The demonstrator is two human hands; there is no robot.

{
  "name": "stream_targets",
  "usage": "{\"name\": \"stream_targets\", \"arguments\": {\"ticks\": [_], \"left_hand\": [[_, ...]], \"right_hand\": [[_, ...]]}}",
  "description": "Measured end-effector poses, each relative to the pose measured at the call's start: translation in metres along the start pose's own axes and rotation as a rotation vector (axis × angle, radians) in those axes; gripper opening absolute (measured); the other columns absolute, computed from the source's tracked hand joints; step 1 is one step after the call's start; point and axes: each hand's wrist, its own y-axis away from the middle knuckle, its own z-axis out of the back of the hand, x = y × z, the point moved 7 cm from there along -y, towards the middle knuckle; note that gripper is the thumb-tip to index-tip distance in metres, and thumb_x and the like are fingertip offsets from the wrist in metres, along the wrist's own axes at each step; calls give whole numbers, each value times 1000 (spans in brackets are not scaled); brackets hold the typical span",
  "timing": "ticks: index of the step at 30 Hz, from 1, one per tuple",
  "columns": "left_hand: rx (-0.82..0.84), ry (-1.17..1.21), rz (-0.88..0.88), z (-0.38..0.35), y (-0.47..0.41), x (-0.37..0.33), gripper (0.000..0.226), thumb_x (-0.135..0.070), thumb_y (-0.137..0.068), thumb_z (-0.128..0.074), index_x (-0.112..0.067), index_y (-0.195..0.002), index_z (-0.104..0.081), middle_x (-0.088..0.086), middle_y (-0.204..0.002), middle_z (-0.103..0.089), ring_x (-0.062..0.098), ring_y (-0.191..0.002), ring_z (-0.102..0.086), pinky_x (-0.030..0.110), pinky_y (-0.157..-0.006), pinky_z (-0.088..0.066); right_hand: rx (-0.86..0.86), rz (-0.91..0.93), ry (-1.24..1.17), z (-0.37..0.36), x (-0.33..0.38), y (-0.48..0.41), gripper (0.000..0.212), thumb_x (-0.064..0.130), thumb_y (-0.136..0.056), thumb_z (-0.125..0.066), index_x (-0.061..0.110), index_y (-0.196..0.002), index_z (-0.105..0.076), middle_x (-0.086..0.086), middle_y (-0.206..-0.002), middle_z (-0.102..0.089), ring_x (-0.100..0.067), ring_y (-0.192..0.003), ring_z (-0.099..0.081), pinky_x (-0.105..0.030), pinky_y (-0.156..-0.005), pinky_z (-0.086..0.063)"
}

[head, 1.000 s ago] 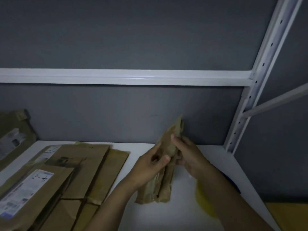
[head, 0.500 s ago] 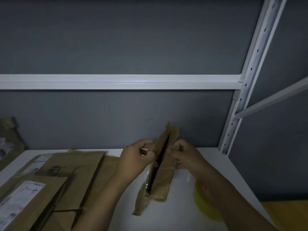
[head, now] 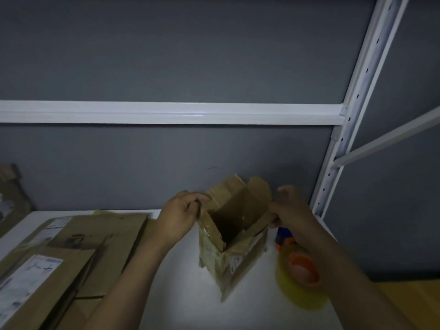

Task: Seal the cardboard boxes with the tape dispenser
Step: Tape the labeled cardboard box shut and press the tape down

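2 opposite flaps of the open cardboard box (head: 228, 256) on the worktop (head: 185, 289) are pinched by your left hand (head: 181, 215) and right hand (head: 290, 210); it looks light and flimsy, so steady it by its walls.

Centre: box (head: 234, 239) is matt brown cardboard, scuffed, with glossy tape strips on its lower left face. Lower right: tape dispenser (head: 300, 277), orange plastic hub, shiny yellowish translucent roll. Shelf top (head: 185, 294) smooth white, I'd guess laminate; light's poor. Upper right: rack upright (head: 364, 79), white-painted metal.
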Motion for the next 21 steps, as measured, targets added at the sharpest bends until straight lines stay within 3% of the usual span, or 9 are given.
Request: {"name": "stream_targets", "arguments": {"ticks": [2, 4, 6, 8, 12, 15, 17, 19, 21], "left_hand": [[95, 59, 82, 1, 3, 4, 33, -47, -94, -35, -41, -104, -66, -10, -101, -60, 10, -87, -60, 30, -84, -48], [220, 89, 99, 0, 9, 7, 56, -80, -77, -32, -50, -115, -60, -18, -109, -58, 3, -94, -60, 26, -86, -48], [332, 17, 55, -6, 14, 2, 66, -92, -63, -41, -60, -119, -48, -24, -116, -51, -1, -102, -56, 22, -88, -47], [375, 5, 25, -14, 18, -4, 61, -83, -59, -64, -62, -114, -48, -28, -115, -46, -2, -105, -52, 17, -87, -45], [240, 83, 40, -21, 15, -6, 36, -40, -62, -87, -40, -85, -60, -13, -103, -45, 7, -95, -51, 19, -81, -44], [192, 162, 107, -17, 6, 9, 41, -46, -49, -89, -36, -72, -56, 0, -98, -51, 12, -83, -53, 25, -70, -43], [165, 180, 145, -15, 1, 16, 44, -49, -45, -85, -30, -73, -57, 3, -90, -57, 13, -77, -55, 28, -66, -44], [161, 178, 151, -15, -1, 19, 38, -31, -59, -90, -19, -81, -61, 1, -86, -61, 13, -77, -58, 29, -67, -47], [164, 193, 138, -15, -2, 16, 33, -13, -70, -86, -14, -95, -64, 0, -94, -64, 12, -83, -60, 24, -73, -49]], "right_hand": [[17, 64, 34, -3, 7, 4, 23, 8, -85, -63, -3, -104, -59, -17, -75, -60, -22, -51, -61, -31, -50, -52], [29, 107, 57, -3, 13, 9, 15, 14, -91, -60, 0, -89, -66, -14, -67, -64, -25, -53, -61, -36, -54, -56], [19, 88, 16, 0, 14, 15, 11, 17, -93, -59, 13, -88, -67, -10, -69, -67, -22, -53, -62, -34, -56, -55], [4, 52, -35, 2, 11, 19, 13, 12, -94, -56, 23, -95, -64, -7, -73, -67, -16, -51, -60, -26, -48, -52], [7, 20, -8, 1, 9, 23, 31, 4, -96, -43, 21, -109, -65, -5, -78, -66, -14, -51, -60, -23, -46, -51], [91, 15, 193, 0, 11, 23, 24, 17, -99, -45, 24, -106, -66, -5, -66, -65, -13, -43, -58, -25, -50, -51], [148, 64, 340, -1, 13, 24, 20, 33, -98, -48, 30, -111, -63, 3, -71, -63, -13, -55, -61, -29, -61, -53], [240, 161, 434, -4, 17, 28, 25, 44, -96, -48, 32, -114, -60, 17, -91, -59, -12, -81, -63, -31, -77, -54], [350, 257, 488, -6, 20, 30, 33, 45, -93, -51, 26, -117, -63, 14, -111, -59, -7, -98, -58, -23, -83, -52]]}}
